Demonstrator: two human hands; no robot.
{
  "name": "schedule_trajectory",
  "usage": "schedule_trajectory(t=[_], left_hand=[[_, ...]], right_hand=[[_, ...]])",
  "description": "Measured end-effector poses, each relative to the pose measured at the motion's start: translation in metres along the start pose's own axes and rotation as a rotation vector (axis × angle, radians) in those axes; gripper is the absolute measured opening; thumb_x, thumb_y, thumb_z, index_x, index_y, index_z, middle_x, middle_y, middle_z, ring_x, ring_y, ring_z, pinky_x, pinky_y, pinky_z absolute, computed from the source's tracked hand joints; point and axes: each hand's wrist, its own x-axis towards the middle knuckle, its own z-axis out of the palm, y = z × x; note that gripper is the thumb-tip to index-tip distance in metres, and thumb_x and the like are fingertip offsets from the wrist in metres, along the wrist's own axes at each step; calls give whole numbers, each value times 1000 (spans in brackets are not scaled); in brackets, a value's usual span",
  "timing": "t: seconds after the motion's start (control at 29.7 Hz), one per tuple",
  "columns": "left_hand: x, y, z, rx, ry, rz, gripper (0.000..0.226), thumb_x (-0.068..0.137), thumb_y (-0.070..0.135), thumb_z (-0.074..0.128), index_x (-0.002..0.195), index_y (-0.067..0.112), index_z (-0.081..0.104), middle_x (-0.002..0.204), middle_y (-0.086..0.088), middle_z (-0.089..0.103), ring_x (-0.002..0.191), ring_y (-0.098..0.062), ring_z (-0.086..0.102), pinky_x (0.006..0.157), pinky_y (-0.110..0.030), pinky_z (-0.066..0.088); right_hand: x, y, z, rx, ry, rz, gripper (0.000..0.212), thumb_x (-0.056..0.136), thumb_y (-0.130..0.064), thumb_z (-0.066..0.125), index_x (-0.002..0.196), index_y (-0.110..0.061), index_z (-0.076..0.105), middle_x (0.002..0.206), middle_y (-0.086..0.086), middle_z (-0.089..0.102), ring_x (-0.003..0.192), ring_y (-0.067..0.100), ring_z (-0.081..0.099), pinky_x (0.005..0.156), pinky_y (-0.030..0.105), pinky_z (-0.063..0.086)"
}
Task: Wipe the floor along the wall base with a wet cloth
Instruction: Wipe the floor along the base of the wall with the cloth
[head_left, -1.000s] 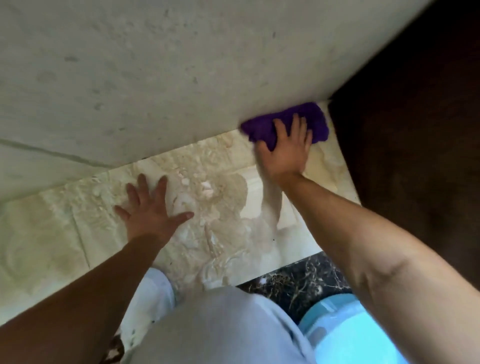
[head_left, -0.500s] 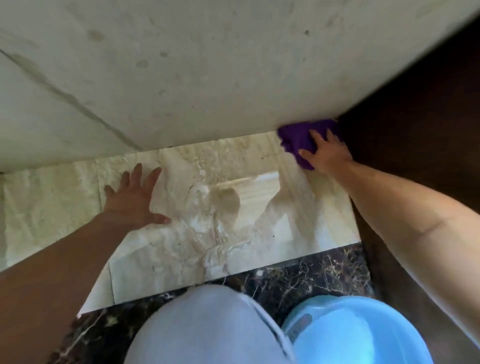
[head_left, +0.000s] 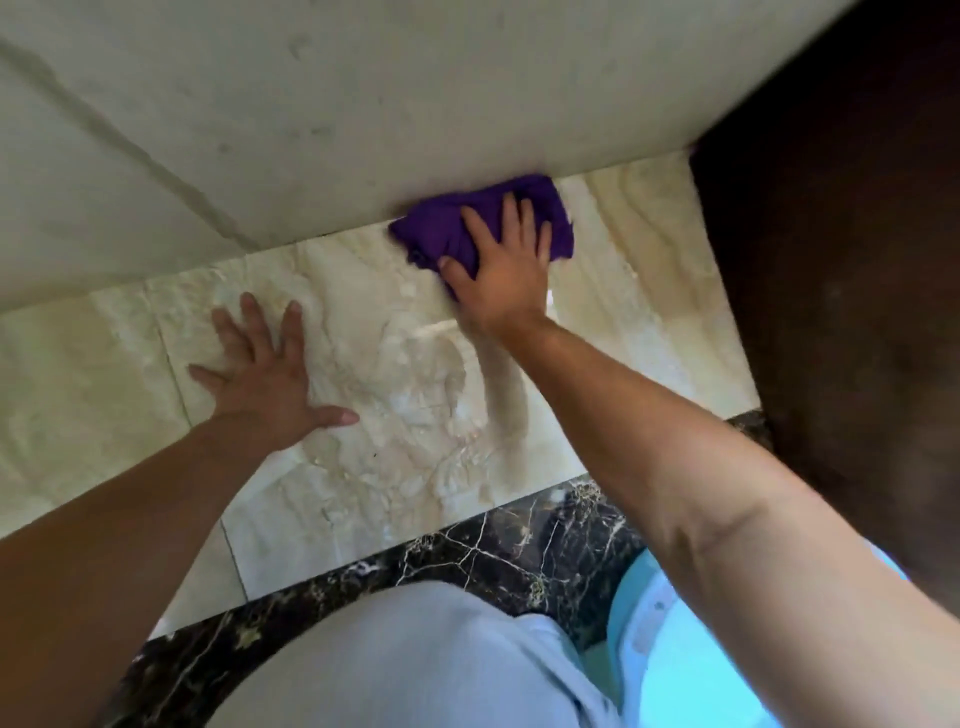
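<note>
A person's right hand presses a purple cloth flat against the wall base, fingers spread, seemingly mid-wipe; the left hand lies open on the marble floor for support.

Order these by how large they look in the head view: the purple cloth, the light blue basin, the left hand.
1. light blue basin, though cut off and nearest the camera.
2. purple cloth and left hand: alike, cloth partly covered by the right hand.

A home interior, by the look of it — glossy beige marble-patterned floor tiles edged with a dark veined border, a plain pale wall, dark wooden furniture — and a light-blue plastic basin.
</note>
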Motion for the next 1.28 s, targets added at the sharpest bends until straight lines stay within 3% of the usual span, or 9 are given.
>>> schedule_trajectory(t=[0.07,0.17,0.37,0.47,0.61,0.74,0.88,1.15,1.28], left_hand=[[-4,0,-2,-2,-3,-3,147,59,86,65,150,26,-34,154,-16,-45,144,-45,-35,108,-81,12],[-5,-5,-2,-30,6,4,147,60,85,66,149,28,-36,152,-15,-48,143,-45,-37,109,-81,10],[-2,-6,3,-16,37,32,149,59,83,69,151,27,-32,153,-16,-47,142,-46,-37,107,-81,8],[-1,-9,7,-45,45,25,148,59,82,70,152,28,-31,154,-16,-46,142,-45,-37,107,-81,7],[-1,-10,8,-71,84,29,144,60,81,71,155,30,-25,157,-13,-41,145,-42,-34,110,-80,7],[-13,-23,21,-131,173,34,128,66,81,66,159,35,-9,164,-5,-29,151,-31,-25,115,-73,6],[-17,-43,24,-98,215,26,126,65,86,61,158,37,-9,165,-4,-26,152,-31,-24,116,-72,5],[-16,-94,25,-181,146,-68,135,55,87,68,154,47,-15,162,-2,-34,150,-34,-27,107,-81,12],[-11,-96,25,-179,127,-66,137,55,85,70,151,50,-20,161,-1,-37,150,-33,-29,105,-83,14]], right_hand=[[-15,-36,10,-27,-67,-67,69,91,-64,46,153,-35,36,165,17,18,153,36,10,123,53,1],[-11,-5,-4,-70,-106,-150,71,90,-72,40,154,-41,31,166,9,19,153,30,14,123,51,5],[49,130,-77,-48,-151,453,83,89,-71,46,159,-34,20,169,10,6,155,31,4,122,59,6],[46,80,-50,16,-84,495,77,91,-57,46,158,-28,23,168,13,6,155,34,2,121,61,4],[-10,-43,11,-24,-45,102,70,91,-56,52,154,-32,34,167,15,14,154,34,6,121,58,1],[-30,-123,35,-10,-79,38,68,91,-57,48,153,-32,35,165,18,16,153,37,7,121,59,0],[-20,-64,18,-111,-90,-160,71,90,-70,41,154,-41,30,166,9,19,153,30,13,120,61,6],[17,73,-31,-149,-32,63,75,89,-75,37,153,-36,32,165,11,21,153,30,16,118,63,13],[37,118,-60,-50,-48,255,92,75,-80,37,154,-31,32,166,11,19,153,31,15,120,61,15]])
